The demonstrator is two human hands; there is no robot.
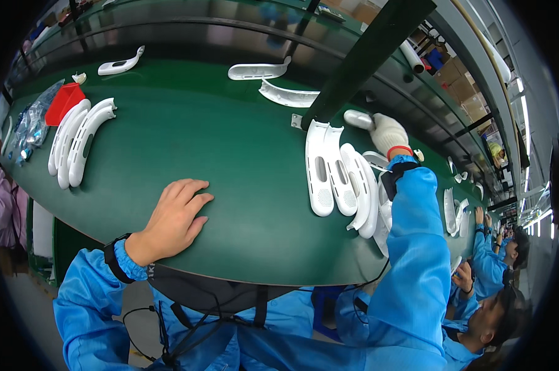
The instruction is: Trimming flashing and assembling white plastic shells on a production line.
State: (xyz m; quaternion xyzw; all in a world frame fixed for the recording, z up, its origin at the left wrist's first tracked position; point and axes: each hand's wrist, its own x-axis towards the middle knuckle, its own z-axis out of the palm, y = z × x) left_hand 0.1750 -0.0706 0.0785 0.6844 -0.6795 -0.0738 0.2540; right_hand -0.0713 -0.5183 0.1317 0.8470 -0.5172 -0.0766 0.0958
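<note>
My bare left hand (177, 216) rests on the green tabletop (230, 161) near its front edge, fingers stretched out and holding nothing. My right hand (389, 133), in a white knitted glove, reaches far out past the dark green post. Its fingers close on the end of a white, rounded plastic shell (358, 119), slightly blurred. Under my right forearm lies a row of curved white plastic shells (319, 170), some with a long slot and a dotted patch of holes; the sleeve hides part of this row.
At left lie several curved white shells (84, 142), a red bin (64, 104) and a clear plastic bag (35, 120). More shells (258, 71) sit on the dark belt at the back. The green post (366, 62) rises beside my right hand. Co-workers (486, 315) sit at right.
</note>
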